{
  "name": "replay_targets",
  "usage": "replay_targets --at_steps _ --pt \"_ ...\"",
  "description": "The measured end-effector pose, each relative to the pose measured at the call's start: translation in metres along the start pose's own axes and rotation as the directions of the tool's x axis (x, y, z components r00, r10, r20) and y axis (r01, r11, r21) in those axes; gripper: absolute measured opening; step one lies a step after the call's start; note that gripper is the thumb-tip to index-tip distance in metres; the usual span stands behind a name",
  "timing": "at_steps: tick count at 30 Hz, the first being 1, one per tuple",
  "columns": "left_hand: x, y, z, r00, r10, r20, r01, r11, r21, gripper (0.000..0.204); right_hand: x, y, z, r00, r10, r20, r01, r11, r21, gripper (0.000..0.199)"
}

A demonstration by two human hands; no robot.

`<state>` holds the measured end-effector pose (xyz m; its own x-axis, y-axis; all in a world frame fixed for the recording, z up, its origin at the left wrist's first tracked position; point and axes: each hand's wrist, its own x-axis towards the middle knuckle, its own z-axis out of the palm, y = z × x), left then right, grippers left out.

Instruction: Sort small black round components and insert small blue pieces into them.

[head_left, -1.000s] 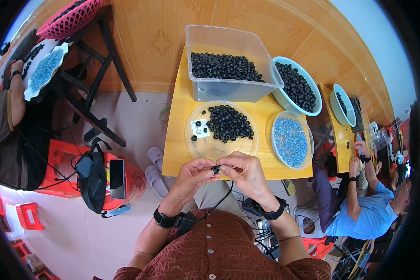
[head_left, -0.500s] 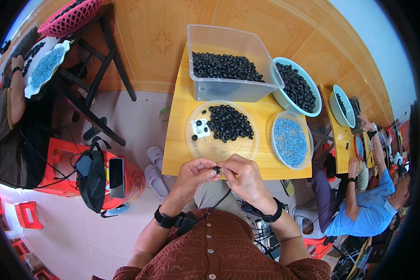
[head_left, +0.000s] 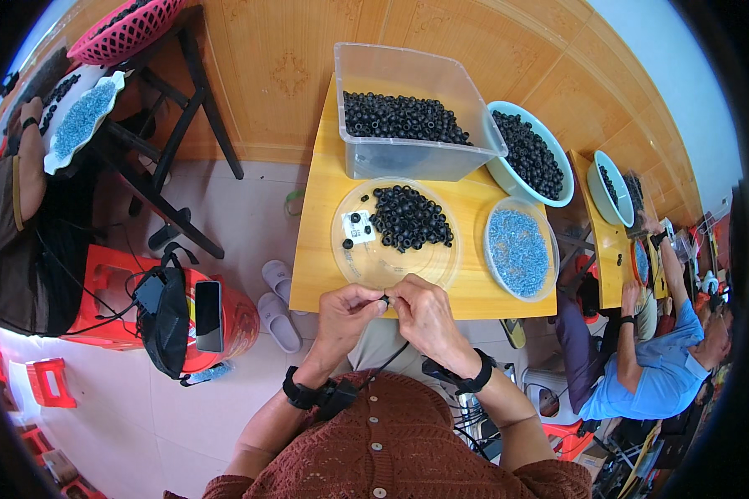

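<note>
Between my fingertips, just past the near edge of the yellow table [head_left: 316, 274], is a small black ring-shaped part [head_left: 385, 299], mostly covered by the fingers. My left hand [head_left: 347, 314] pinches it from the left. My right hand [head_left: 424, 309] is closed against it from the right. Beyond the hands lies a round clear lid [head_left: 354, 270] with a heap of black ring-shaped parts [head_left: 409, 219] and a few loose ones by a white label. To the right, a clear dish [head_left: 493, 268] holds small pale-blue pieces [head_left: 518, 252].
A clear plastic bin [head_left: 416, 162] and a light-blue bowl [head_left: 566, 195] of black parts stand at the back. On the left, a phone [head_left: 209, 316] and black bag [head_left: 165, 328] rest on a red stool [head_left: 108, 287]. Co-workers sit at left and right [head_left: 649, 374].
My right hand has turned slightly, its fingers closing further over the small black part. Both hands stay in nearly the same place.
</note>
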<state>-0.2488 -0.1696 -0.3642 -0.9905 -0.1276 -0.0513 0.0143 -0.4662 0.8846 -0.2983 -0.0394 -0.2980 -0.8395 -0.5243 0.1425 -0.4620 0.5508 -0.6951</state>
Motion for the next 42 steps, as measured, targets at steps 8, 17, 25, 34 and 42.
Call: replay_targets --at_steps 8,17,25,34,42 --pt "0.003 -0.010 0.005 0.989 0.087 -0.118 -0.042 0.940 0.338 0.010 -0.003 0.004 0.011 0.996 0.043 -0.082 -0.041 0.999 0.026 0.014" --pt "0.016 0.025 -0.026 0.898 -0.330 0.292 0.356 0.934 -0.038 0.037 -0.013 0.021 -0.003 0.959 0.038 0.282 -0.187 0.831 0.524 0.018" --pt "0.019 0.038 -0.018 0.808 -0.391 0.440 0.384 0.917 0.109 0.041 0.000 0.022 -0.027 0.792 -0.324 0.518 0.123 0.915 0.384 0.024" --pt "0.010 0.035 -0.018 0.788 -0.425 0.445 0.485 0.874 -0.025 0.045 -0.010 0.017 -0.025 0.804 -0.401 0.438 0.198 0.876 0.439 0.021" --pt "0.013 0.030 -0.011 0.803 -0.471 0.365 0.530 0.844 -0.078 0.034 -0.019 0.019 -0.026 0.885 -0.354 0.302 0.247 0.908 0.339 0.021"
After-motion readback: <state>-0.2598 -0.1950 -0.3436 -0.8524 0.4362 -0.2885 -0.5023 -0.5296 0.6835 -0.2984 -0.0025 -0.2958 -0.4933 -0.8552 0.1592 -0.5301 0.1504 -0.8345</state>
